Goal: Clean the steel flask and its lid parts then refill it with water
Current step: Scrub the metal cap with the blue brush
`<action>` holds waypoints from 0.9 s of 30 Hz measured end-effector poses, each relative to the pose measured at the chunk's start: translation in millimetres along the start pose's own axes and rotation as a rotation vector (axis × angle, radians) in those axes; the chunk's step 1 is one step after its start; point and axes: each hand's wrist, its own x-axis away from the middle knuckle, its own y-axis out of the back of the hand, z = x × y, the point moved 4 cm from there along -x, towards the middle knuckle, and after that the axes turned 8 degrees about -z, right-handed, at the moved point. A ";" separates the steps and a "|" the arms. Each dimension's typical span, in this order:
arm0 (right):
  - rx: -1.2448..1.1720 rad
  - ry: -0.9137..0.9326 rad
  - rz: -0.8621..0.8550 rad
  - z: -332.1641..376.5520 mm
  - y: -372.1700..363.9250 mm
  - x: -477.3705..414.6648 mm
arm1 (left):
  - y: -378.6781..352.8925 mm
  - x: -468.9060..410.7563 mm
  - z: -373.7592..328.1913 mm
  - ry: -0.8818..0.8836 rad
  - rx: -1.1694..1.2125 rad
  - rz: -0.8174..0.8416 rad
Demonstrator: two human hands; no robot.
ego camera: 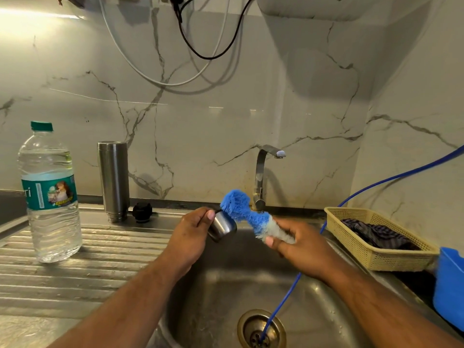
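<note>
Over the sink (221,292), my left hand (190,237) grips the flask's small steel cup lid (223,226), tilted with its mouth toward the upper right. My right hand (298,249) grips a blue and white bottle brush (243,209) by its lower bristles, and the blue head sits at the cup's mouth. The steel flask body (113,179) stands upside down on the draining board near the wall. Beside it lies the black stopper (142,212).
A clear water bottle (49,197) with a green cap stands on the ribbed draining board (82,267) at left. The tap (263,177) rises behind the sink. A thin blue hose (283,300) runs into the drain. At right are a beige basket (376,249) holding cloth and a blue container (449,290).
</note>
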 end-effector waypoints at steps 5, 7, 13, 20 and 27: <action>-0.003 -0.006 0.002 -0.3 -4.9 -1.2 | 1.7 -2.1 1.8 -0.009 0.008 -0.017; -0.007 -0.008 -0.008 -1.7 -2.2 -0.5 | 2.4 -2.3 0.8 -0.005 0.027 -0.024; -0.040 -0.025 0.003 -4.4 -1.0 -1.2 | 1.4 -1.5 3.7 0.035 0.056 0.004; -0.084 -0.093 0.010 -8.7 -5.0 -1.5 | -0.1 -1.7 7.1 0.067 0.119 0.060; -0.092 -0.095 0.019 -6.3 -8.5 2.4 | -0.6 -8.7 9.5 0.490 0.767 -0.086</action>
